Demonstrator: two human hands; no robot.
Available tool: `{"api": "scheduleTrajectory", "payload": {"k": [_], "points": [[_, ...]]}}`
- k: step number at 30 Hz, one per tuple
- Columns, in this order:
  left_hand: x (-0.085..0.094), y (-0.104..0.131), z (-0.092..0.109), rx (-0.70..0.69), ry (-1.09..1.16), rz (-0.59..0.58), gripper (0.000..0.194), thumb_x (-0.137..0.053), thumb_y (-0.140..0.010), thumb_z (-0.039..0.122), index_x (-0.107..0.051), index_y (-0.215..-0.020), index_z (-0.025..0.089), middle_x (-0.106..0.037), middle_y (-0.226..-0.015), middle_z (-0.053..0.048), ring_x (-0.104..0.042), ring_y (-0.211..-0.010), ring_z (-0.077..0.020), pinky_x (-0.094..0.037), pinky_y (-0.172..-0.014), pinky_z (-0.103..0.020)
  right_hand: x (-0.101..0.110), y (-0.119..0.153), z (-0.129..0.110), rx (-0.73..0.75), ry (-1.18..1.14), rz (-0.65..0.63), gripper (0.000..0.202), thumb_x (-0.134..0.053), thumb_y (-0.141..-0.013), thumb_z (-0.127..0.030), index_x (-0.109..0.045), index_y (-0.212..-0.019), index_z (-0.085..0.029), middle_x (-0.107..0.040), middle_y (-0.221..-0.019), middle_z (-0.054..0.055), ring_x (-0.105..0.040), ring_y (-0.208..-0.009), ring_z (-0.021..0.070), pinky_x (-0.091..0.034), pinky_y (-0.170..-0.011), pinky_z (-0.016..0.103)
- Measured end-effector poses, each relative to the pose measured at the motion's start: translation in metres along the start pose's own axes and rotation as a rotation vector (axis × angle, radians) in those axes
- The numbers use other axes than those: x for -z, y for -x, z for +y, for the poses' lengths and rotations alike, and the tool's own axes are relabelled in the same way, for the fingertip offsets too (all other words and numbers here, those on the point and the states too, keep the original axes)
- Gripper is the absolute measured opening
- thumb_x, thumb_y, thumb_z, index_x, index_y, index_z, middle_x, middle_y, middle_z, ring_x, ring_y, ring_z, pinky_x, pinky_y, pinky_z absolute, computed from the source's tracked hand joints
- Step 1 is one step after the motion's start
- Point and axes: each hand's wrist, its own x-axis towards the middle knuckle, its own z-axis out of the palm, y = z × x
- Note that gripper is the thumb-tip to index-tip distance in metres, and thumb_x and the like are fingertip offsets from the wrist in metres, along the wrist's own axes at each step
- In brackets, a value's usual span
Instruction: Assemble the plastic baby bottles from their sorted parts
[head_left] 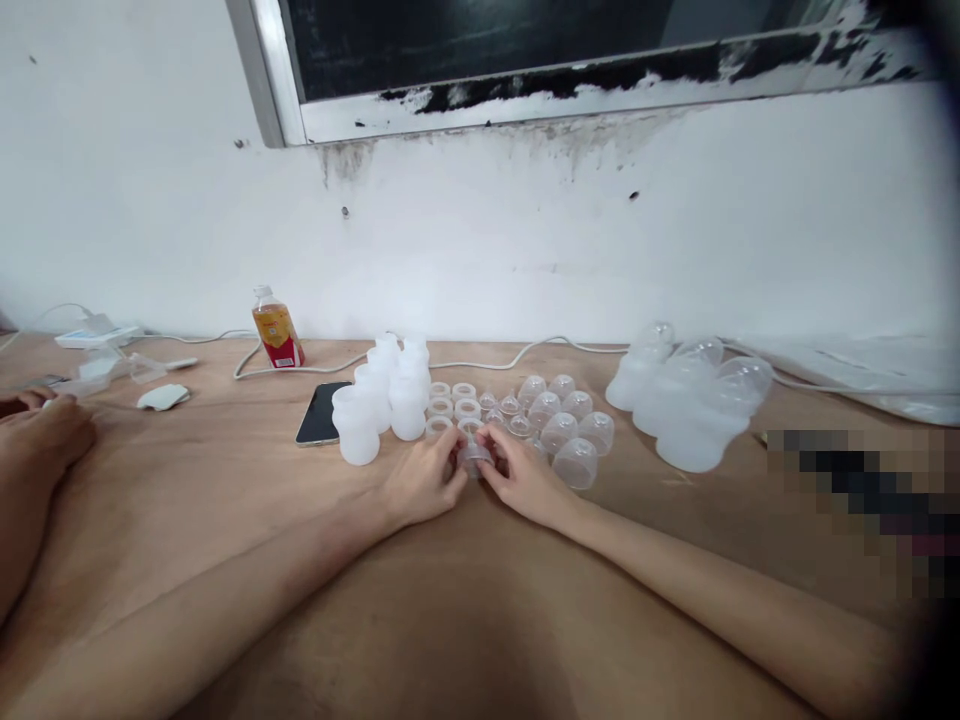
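My left hand and my right hand meet at the middle of the table, fingers closed on opposite sides of a translucent bottle collar ring. What looks like a clear nipple pokes up through the ring, partly hidden by my fingers. Just beyond lie several white collar rings in two rows. To their right stand several clear bottle nipples, then several clear dome caps. Several milky baby bottle bodies stand left of the rings.
Capped baby bottles cluster at the right. A black phone lies left of the bottle bodies, with a drink bottle behind it. A white cable runs along the wall. Another person's hand is at the far left, near plastic pieces.
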Motion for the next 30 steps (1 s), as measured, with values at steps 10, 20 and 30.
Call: {"api": "scheduleTrajectory", "payload": {"k": [10,20,30], "points": [[0.0005,-0.0011,-0.0014,0.06,-0.016,0.011,0.012,-0.042,-0.073,0.016,-0.045,-0.084,0.019,-0.058,-0.071,0.0,-0.053,-0.062,-0.0123,-0.039,-0.055,-0.022,-0.0029,0.0022,-0.0008,-0.023,0.032,0.03,0.013,-0.041,-0.074,-0.012,-0.041,-0.084,-0.02,-0.047,-0.061,-0.004,-0.045,-0.053,0.0103,-0.034,-0.052,0.022],[0.0053,0.0025,0.0055,0.032,-0.052,0.02,0.013,-0.039,-0.077,0.021,-0.043,-0.088,0.018,-0.057,-0.075,-0.002,-0.052,-0.061,-0.0129,-0.039,-0.056,-0.024,0.0011,0.0023,-0.0045,0.033,-0.001,0.044,0.011,-0.041,-0.078,-0.018,-0.045,-0.088,-0.018,-0.047,-0.059,-0.003,-0.045,-0.052,0.0107,-0.035,-0.053,0.022],[0.0036,0.0022,0.0062,-0.045,-0.198,0.01,0.008,-0.037,-0.079,0.02,-0.044,-0.083,0.017,-0.055,-0.073,-0.002,-0.052,-0.066,-0.0145,-0.038,-0.057,-0.024,-0.0018,0.0054,-0.0018,0.07,0.085,0.024,0.009,-0.039,-0.08,-0.019,-0.048,-0.081,-0.019,-0.05,-0.061,-0.002,-0.047,-0.054,0.0108,-0.033,-0.054,0.021]]}}
